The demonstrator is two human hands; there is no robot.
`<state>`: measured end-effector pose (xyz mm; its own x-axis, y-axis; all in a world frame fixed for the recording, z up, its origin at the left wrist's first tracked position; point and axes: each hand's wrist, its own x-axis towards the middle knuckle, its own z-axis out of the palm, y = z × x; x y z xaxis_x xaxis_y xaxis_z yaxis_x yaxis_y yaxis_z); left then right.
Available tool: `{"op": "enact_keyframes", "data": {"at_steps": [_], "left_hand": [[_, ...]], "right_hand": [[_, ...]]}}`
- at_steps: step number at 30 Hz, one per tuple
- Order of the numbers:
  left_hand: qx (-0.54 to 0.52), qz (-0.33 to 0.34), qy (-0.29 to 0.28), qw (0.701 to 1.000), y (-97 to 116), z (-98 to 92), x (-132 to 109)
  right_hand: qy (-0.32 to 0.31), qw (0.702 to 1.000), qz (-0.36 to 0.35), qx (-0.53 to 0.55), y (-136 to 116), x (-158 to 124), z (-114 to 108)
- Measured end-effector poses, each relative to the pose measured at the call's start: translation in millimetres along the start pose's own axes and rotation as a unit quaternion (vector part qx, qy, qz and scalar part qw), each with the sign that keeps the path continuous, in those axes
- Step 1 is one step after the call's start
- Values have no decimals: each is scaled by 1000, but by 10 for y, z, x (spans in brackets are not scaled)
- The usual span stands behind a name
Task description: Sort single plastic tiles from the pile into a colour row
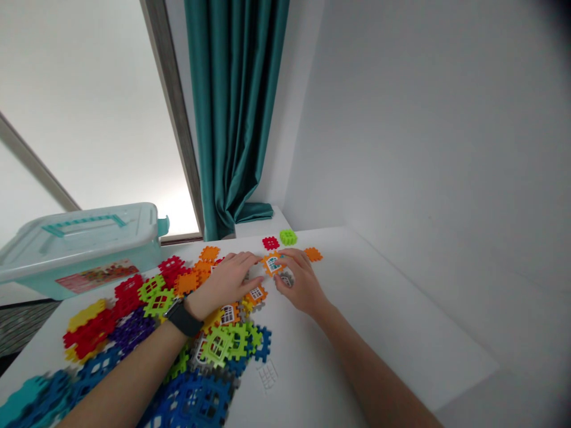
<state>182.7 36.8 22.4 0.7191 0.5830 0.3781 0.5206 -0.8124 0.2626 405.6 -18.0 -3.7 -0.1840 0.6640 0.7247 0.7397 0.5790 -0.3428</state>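
Head view, looking down across a white surface. Near the middle, an orange window tile, lying between both hands and slightly raised or flat, impossible to tell which. Left hand: spread loosely, palm down, fingers extended, fingertips at the tile's left edge. Right hand: curled partly inward, fingertips on the tile's right side. How firmly either hand has hold of it: impossible to tell. Just below the left fingers, a second orange tile with a white window; under the right fingers, a small grey tile. Around the left wrist, a black watch.

Beyond the hands, a small red tile, a lime-green tile and an orange tile, lying apart on the surface. To the left and below, a heaped spread of red, yellow, purple, green and blue tiles. Near the lower edge, a clear tile. Farther left, a pale teal plastic storage box, lid on. Behind, a teal curtain.
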Motion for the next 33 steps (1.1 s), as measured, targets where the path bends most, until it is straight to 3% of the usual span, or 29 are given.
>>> {"op": "enact_keyframes", "data": {"at_steps": [7, 13, 19, 33], "left_hand": [[-7, 48, -89, 995, 44, 27, -9], [-27, 73, -128, 989, 56, 57, -31], [-25, 74, -132, 988, 51, 79, -24], [-12, 69, -138, 988, 85, 70, -27]], "right_hand": [[14, 1000, 16, -9, 215, -205, -159], [12, 998, 65, -21, 478, -460, -425], [-15, 987, 157, -15, 646, -639, -518], [-87, 974, 208, -19, 614, -598, -456]]}}
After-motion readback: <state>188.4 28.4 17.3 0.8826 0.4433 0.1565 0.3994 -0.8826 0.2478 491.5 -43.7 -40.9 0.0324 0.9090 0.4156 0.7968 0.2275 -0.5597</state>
